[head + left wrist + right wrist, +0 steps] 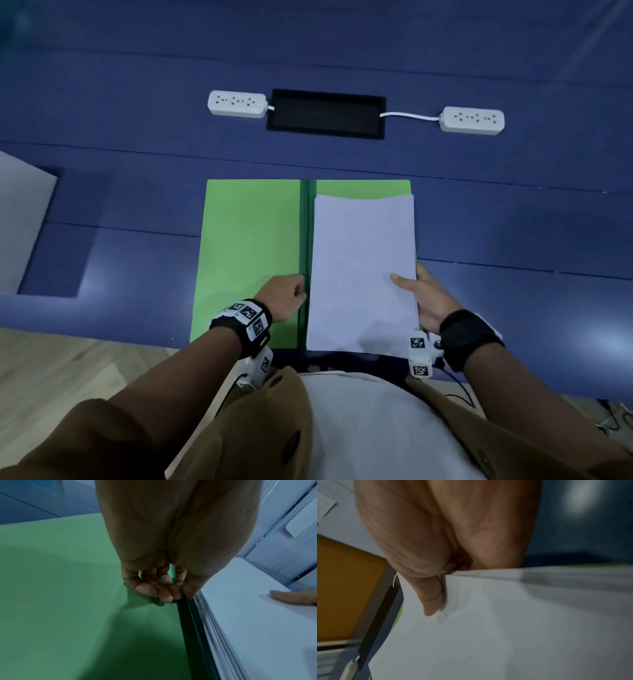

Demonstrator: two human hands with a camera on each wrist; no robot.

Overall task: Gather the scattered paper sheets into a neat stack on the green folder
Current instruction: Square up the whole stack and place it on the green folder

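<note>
Paper sheets [361, 267]: white, gathered in one stack on the right half of the green folder [250, 253]. Stack edges nearly flush; left edge along the dark green spine [306, 240], near edge reaching the desk's front edge, right edge slightly past the folder's right side. Layered sheet edges [214, 622] plainly seen in the left wrist view. A green strip of folder showing beyond the far end of the stack.

Green folder: open flat, near the front edge of the blue desk [137, 212]; left half bare.

Right hand [426, 298]: at the right edge of the stack, thumb [402, 281] laid flat on top of the top sheet, remaining fingers hidden under or beside the sheets. Grip holding the stack's edge between thumb and hidden fingers. Right wrist view: thumb [433, 599] on white paper, picture blurred.

Left hand [286, 296]: on the folder's left half, against the spine. Fingers [154, 586] curled inward, tips at the spine and the stack's left edge. Whether the grip pinches anything: cannot tell.

Wrist bands with black-and-white markers [251, 317] on both forearms.

Farther back on the desk: black rectangular panel [327, 114], white power strip [237, 103] to its left, second white power strip [472, 120] to its right, white cable [409, 116] between panel and right strip. Pale sheet-like surface [24, 219] at the far left edge.
</note>
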